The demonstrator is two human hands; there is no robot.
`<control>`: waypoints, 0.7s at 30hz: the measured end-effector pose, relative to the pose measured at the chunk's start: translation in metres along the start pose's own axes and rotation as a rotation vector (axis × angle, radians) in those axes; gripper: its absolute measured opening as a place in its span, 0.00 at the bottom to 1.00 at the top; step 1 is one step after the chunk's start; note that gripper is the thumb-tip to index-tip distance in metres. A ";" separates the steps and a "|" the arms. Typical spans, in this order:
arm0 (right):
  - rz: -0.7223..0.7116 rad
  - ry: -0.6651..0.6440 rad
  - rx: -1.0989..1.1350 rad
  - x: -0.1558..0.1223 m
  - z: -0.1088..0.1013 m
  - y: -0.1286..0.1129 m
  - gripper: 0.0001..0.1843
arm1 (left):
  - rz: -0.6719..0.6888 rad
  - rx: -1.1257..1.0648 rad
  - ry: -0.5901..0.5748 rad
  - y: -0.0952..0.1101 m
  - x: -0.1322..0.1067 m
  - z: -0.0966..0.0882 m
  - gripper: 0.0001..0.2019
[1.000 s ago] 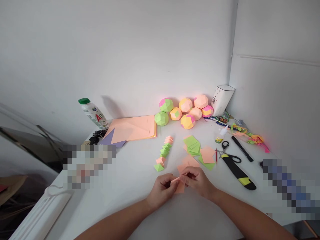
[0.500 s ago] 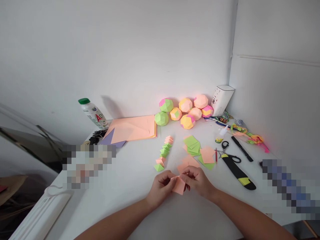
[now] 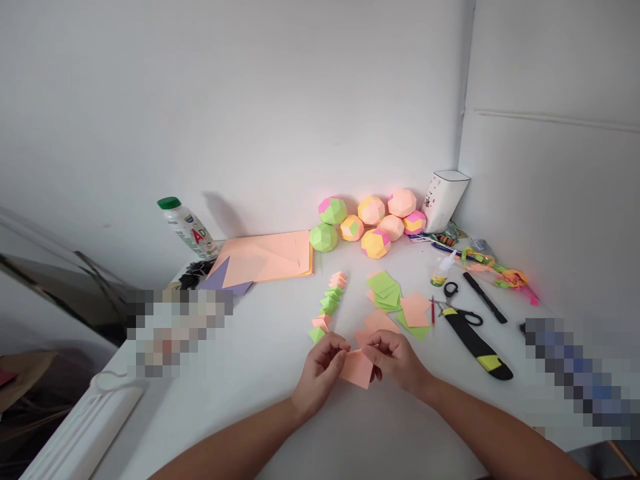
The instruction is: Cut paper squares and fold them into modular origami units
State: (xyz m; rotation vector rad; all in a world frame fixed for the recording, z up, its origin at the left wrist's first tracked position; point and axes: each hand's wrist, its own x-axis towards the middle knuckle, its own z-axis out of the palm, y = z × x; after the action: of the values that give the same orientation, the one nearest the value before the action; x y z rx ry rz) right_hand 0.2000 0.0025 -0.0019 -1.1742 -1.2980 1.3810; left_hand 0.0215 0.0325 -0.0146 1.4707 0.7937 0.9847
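Both my hands pinch a small orange paper square [image 3: 357,369] just above the white table [image 3: 250,373]. My left hand [image 3: 320,375] grips its left edge with curled fingers. My right hand [image 3: 397,360] holds the right edge between thumb and fingertips. The square lies spread almost flat between them. Right behind my hands runs a row of small folded green and orange paper units [image 3: 329,303]. Loose orange squares [image 3: 380,322] lie just beyond my right hand.
Several coloured paper balls [image 3: 373,223] sit by the back wall. Large orange sheets [image 3: 265,257] and a green-capped bottle [image 3: 186,227] lie at the back left. Green squares [image 3: 385,290], scissors [image 3: 457,303], a black-and-yellow cutter [image 3: 475,343], a marker [image 3: 484,297] and a white box [image 3: 443,199] fill the right.
The orange paper was folded narrow between my fingers a second ago. It is now opened out into a flat square, and my hands have drawn slightly apart.
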 end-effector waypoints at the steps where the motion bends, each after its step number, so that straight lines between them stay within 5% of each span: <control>1: 0.000 -0.013 -0.010 0.000 0.001 0.001 0.13 | -0.004 -0.017 -0.038 0.000 0.000 0.001 0.10; 5: 0.005 -0.046 -0.045 -0.002 0.005 0.005 0.13 | -0.083 -0.052 -0.148 0.002 0.000 0.005 0.12; 16: -0.020 0.097 -0.055 -0.003 0.001 -0.004 0.12 | -0.135 -0.192 0.009 -0.009 0.000 0.000 0.12; 21: -0.016 0.062 -0.021 -0.003 0.002 -0.003 0.11 | -0.162 -0.233 -0.087 -0.003 0.001 0.001 0.08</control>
State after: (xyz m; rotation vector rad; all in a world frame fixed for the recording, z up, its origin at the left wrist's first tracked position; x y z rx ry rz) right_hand 0.1983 -0.0006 0.0016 -1.2094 -1.2788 1.3126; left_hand 0.0231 0.0337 -0.0177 1.2207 0.6982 0.8538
